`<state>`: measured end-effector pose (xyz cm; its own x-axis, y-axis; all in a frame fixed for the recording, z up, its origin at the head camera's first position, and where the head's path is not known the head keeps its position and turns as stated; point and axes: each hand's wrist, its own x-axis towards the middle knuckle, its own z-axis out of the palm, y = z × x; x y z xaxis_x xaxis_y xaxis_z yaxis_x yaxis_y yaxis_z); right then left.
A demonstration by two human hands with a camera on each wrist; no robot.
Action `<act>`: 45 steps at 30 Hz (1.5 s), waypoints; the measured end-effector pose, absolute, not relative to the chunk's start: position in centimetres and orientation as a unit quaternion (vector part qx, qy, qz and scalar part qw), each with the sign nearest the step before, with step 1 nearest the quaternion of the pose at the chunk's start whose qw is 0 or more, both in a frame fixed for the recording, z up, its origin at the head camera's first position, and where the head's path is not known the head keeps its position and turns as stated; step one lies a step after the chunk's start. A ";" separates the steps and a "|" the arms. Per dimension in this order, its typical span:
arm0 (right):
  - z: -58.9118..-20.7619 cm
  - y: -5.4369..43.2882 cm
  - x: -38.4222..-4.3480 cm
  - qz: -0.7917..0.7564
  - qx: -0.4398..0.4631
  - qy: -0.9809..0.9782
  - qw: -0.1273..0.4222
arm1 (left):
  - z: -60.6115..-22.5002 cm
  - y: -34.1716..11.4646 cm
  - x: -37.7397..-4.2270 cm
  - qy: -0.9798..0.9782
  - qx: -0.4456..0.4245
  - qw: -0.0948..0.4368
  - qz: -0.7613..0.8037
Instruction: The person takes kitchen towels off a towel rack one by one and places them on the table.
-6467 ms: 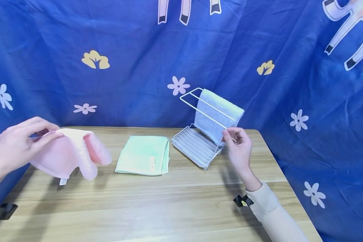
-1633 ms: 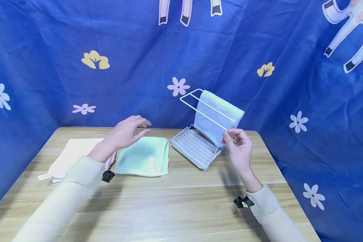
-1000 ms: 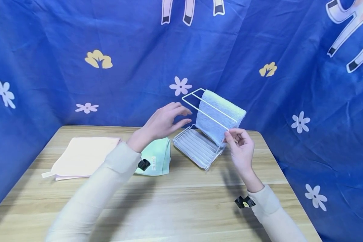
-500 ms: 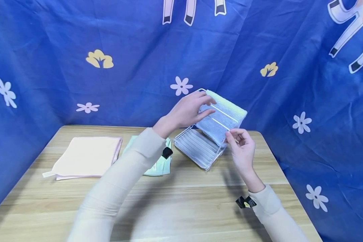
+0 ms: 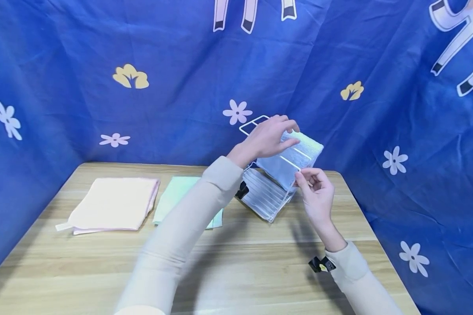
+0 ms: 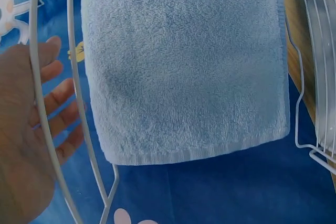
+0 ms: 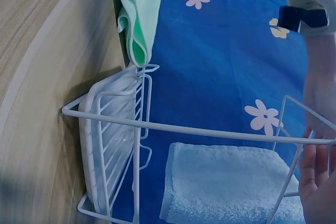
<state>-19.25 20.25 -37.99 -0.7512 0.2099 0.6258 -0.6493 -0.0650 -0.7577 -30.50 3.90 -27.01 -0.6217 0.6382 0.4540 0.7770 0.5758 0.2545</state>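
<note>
A white wire rack (image 5: 269,215) stands at the back of the table, with a folded light-blue towel (image 5: 307,146) draped over its upper rear part. The fingers of my right hand (image 5: 318,194) pinch the rack's upper front corner. My left hand (image 5: 269,136) is above the rack's top bars, fingers loosely bent, holding nothing. In the left wrist view the left hand (image 6: 26,135) shows behind the rack's wires, beside the blue towel (image 6: 189,72). In the right wrist view the left hand (image 7: 317,187) is beyond the rack's bar, near the towel (image 7: 231,182).
A folded pink towel (image 5: 110,203) lies on the left of the wooden table (image 5: 260,271). Beside it lies a folded green towel (image 5: 175,192), partly covered by my left sleeve. A slatted tray (image 5: 260,192) forms the rack's base. Blue printed cloth (image 5: 181,87) hangs behind the table.
Earlier the left hand held the pink towel, which now lies folded on the table. The empty left hand has moved right, past the green towel, to the rack. The right hand keeps its hold.
</note>
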 end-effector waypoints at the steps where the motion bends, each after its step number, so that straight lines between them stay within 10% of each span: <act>1: -37.9 20.3 -19.2 0.707 0.179 -0.614 0.303 | -27.0 4.1 -30.6 -0.876 -0.403 0.157 -0.216; 45: -38.2 20.2 -19.5 0.714 0.187 -0.603 0.302 | -26.6 6.6 -33.1 -0.909 -0.372 0.092 -0.165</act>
<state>-19.47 20.18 -38.16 -0.7478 0.2051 0.6315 -0.6570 -0.0912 -0.7484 -33.14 6.64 -26.56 -0.7067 0.6455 0.2898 0.7061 0.6695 0.2306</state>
